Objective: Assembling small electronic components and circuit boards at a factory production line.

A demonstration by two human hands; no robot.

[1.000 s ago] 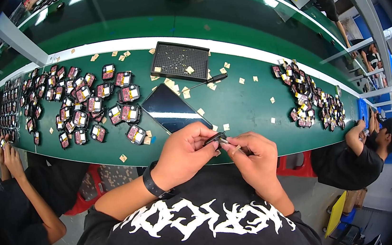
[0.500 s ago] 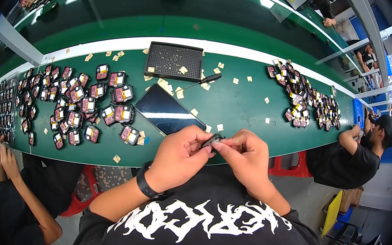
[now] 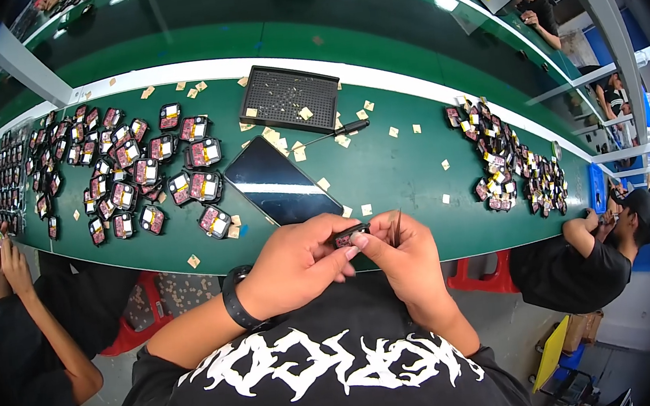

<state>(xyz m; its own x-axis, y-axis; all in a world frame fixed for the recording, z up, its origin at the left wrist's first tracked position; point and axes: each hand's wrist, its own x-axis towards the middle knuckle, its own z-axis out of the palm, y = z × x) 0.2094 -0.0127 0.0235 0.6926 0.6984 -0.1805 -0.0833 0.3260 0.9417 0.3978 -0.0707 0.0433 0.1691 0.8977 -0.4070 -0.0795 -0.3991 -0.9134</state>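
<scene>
A small black electronic module is held up at the table's near edge. My left hand grips it from the left between thumb and fingers. My right hand is closed at its right side, thumb pressed on it. A thin, dark, pointed strip sticks up between my right fingers; its kind I cannot make out. Just beyond my hands lies a dark flat tablet-like panel, set at a slant. Fingers partly hide the module.
Many similar modules cover the table's left, and another heap lies right. A black perforated tray and a screwdriver lie beyond the panel. Beige paper squares are scattered about. People sit to the left and right.
The module has turned in my fingers, showing more of its pinkish face. My right fingers have shifted, and the thin dark strip now shows between them.
</scene>
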